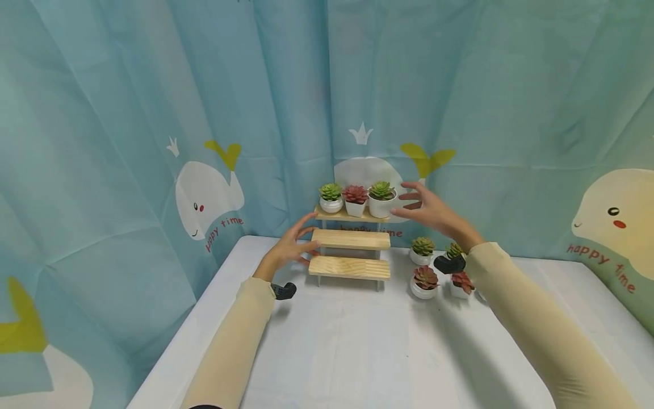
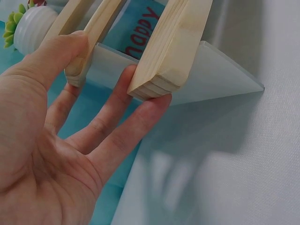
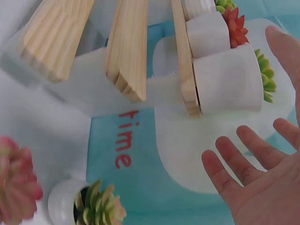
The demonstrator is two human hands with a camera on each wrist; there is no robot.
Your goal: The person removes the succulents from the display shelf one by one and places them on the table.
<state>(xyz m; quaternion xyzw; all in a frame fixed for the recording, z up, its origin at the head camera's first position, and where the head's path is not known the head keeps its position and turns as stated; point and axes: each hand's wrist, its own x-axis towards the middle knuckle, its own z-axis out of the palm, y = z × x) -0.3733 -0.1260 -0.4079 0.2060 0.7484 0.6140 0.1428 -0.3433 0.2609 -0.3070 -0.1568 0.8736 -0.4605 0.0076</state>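
A small three-tier wooden stand (image 1: 349,239) has clear side panels. On its top tier stand a green succulent (image 1: 331,197) in a round white pot, a red succulent (image 1: 356,200) in a tapered pot, and a larger potted green succulent (image 1: 382,199). My left hand (image 1: 292,245) touches the stand's left side with spread fingers; in the left wrist view its thumb (image 2: 70,47) rests on the middle tier and fingertips meet the lower tier's end. Just right of the larger pot (image 3: 229,79), my right hand (image 1: 426,210) holds nothing, its fingers apart from the pot.
Right of the stand, several potted succulents stand on the white table (image 1: 352,346), including a green one (image 1: 422,250) and a red one (image 1: 425,281); my right forearm partly hides others. A blue curtain (image 1: 286,113) with whale prints hangs close behind the stand.
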